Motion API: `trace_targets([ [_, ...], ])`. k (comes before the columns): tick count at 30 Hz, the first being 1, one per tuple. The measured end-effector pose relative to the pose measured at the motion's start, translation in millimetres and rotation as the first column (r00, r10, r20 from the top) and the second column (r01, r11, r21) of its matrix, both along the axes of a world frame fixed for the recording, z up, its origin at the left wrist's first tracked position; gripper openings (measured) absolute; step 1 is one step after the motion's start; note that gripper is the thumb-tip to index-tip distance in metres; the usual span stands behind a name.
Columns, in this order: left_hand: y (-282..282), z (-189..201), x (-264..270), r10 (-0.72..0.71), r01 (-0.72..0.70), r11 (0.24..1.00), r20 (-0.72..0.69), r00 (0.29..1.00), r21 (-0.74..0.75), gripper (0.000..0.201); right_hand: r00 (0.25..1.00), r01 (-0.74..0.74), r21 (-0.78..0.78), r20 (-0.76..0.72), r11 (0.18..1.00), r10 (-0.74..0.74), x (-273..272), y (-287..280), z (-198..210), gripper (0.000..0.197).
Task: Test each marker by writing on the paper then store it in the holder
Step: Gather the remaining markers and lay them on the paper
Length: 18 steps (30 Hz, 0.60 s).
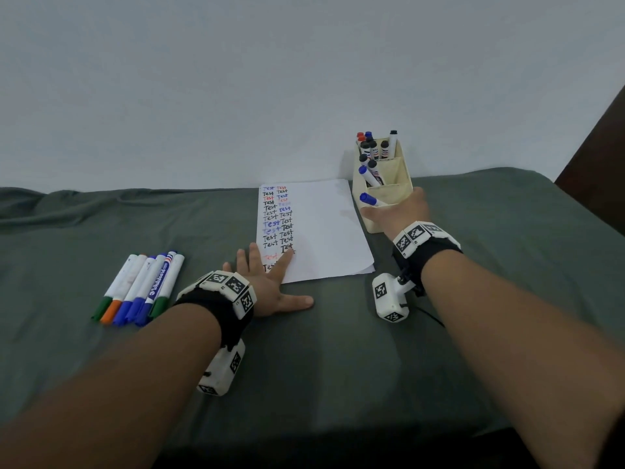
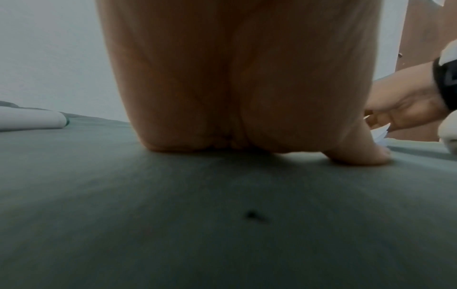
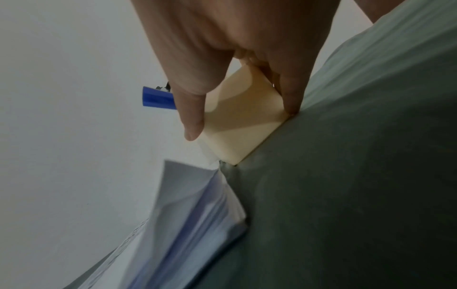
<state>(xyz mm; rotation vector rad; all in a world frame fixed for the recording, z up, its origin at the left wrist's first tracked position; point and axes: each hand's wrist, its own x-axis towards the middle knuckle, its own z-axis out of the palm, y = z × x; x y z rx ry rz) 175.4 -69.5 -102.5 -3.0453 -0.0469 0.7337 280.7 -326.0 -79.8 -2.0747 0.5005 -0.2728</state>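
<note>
My left hand (image 1: 267, 286) lay flat with fingers spread on the paper's (image 1: 321, 228) near corner, my right hand (image 1: 399, 211) clasped the cream holder's (image 1: 402, 174) front end beside the paper, blue-capped marker (image 1: 370, 199) in its front compartment, six markers (image 1: 142, 289) left on the cloth (image 1: 338, 350).

Before me plain pale grey wall (image 1: 236, 79), bare, evenly lit, soft light without hard shadows. Under my arms grey-green cloth (image 1: 338, 367) covers whole surface, wrinkled in folds at far left edge (image 1: 67, 201), smoother on right. At far right dark brown wooden furniture (image 1: 598, 157), only edge visible; cannot tell what it is.
</note>
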Motion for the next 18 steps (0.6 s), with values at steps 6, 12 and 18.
trace_targets([
  [6, 1.1, -2.3, 2.4, 0.006, -0.006, 1.000, -0.016, 1.000, -0.018, 0.117, 1.000, -0.008, -0.035, -0.024, 0.999, 0.007, 27.5, 7.2, 0.7, 0.090],
  [12, 1.6, -2.5, 3.8, 0.008, -0.009, 0.999, -0.038, 0.999, -0.032, 0.118, 0.998, -0.065, -0.104, -0.031, 0.992, 0.062, 49.3, 9.6, -6.4, 0.106],
  [18, 2.8, -2.8, 5.6, 0.005, -0.007, 1.000, -0.052, 0.999, -0.031, 0.118, 0.996, -0.078, -0.158, -0.055, 0.984, 0.070, 64.4, 9.1, -7.3, 0.113],
])
